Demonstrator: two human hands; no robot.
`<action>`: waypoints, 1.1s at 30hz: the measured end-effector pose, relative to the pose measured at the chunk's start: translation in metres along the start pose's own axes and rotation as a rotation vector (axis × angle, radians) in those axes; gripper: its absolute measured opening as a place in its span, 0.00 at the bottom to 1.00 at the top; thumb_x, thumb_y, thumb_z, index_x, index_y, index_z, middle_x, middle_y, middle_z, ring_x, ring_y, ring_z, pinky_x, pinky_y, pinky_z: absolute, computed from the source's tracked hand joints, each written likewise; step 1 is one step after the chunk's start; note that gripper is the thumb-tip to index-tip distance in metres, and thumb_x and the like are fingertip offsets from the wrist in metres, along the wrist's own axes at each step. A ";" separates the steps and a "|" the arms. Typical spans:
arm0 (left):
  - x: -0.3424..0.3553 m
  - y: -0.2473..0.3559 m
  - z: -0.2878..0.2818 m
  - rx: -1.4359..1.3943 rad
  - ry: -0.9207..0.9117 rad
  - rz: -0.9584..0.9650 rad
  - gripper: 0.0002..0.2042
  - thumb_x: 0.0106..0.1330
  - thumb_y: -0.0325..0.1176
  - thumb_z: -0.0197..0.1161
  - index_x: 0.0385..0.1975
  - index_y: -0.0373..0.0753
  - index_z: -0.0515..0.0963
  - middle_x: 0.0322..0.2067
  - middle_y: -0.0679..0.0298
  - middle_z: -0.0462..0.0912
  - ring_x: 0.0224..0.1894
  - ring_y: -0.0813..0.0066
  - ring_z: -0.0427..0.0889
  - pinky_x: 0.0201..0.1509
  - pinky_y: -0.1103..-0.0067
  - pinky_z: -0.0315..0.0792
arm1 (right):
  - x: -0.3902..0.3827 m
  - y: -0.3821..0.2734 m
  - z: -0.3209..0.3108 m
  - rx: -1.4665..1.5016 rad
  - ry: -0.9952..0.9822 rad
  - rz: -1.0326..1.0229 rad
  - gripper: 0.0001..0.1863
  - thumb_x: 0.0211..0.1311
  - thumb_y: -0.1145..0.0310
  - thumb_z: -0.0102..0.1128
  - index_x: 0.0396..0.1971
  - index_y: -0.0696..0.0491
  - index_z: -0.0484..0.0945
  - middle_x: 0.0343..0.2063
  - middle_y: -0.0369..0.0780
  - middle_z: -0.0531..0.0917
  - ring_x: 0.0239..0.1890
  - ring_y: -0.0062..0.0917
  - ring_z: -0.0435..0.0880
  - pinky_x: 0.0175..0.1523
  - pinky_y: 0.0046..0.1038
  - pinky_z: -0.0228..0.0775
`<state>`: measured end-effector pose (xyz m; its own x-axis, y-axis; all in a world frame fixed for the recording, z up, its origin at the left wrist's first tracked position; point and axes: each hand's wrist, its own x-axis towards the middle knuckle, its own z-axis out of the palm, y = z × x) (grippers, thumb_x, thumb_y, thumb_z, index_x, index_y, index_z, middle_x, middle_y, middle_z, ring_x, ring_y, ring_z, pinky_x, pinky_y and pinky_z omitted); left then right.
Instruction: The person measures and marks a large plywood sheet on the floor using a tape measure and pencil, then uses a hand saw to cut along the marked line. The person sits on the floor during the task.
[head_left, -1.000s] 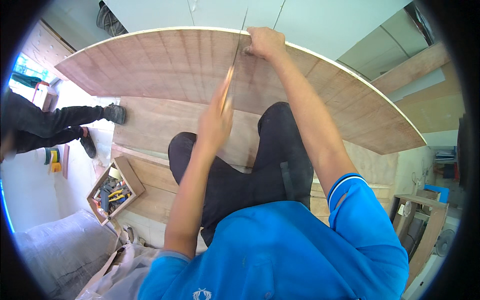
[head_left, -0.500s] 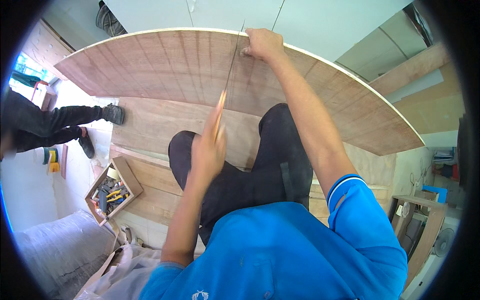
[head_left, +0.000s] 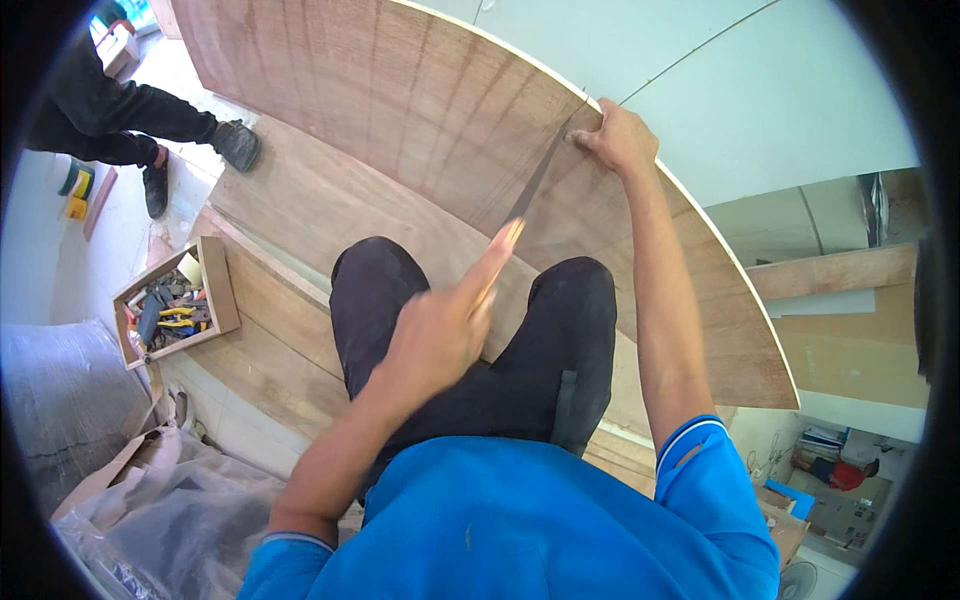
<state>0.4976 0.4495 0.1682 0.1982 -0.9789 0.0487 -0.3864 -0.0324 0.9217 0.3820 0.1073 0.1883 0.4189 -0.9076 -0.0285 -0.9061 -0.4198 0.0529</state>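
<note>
My left hand (head_left: 435, 335), slightly blurred, is closed round the wooden handle of a handsaw (head_left: 540, 183). The thin blade slants up and right, and its far end reaches the pale far edge of a plywood sheet (head_left: 390, 90). That sheet stands on edge in front of my knees, its brown face streaked with darker stains. Just right of the blade's far end, my right hand (head_left: 620, 140) grips the sheet's top edge, thumb on the face toward me and fingers over the rim. Where the teeth meet the wood is too fine to tell.
Another plywood board (head_left: 300, 190) lies flat under the upright sheet. An open wooden box (head_left: 222, 290) of hand tools sits left of my legs. Another person's shoe (head_left: 236, 146) rests by the board's left end. Plastic sheeting (head_left: 190, 510) covers things at lower left.
My view has turned, so the sheet now slants down to the right. The saw is still in my left hand, its blade tilted further right. My right hand keeps hold of the edge.
</note>
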 end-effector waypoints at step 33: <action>0.061 -0.035 0.019 -0.007 0.067 0.021 0.27 0.73 0.27 0.59 0.72 0.43 0.67 0.53 0.37 0.80 0.52 0.39 0.83 0.50 0.59 0.79 | -0.004 -0.010 -0.002 0.002 0.037 0.003 0.25 0.54 0.47 0.76 0.45 0.48 0.82 0.41 0.40 0.90 0.50 0.38 0.88 0.48 0.43 0.78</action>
<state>0.5062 0.3869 0.1317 0.2499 -0.9638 0.0933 -0.3851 -0.0105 0.9228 0.3899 0.1152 0.1902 0.4183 -0.9082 0.0088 -0.9073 -0.4174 0.0513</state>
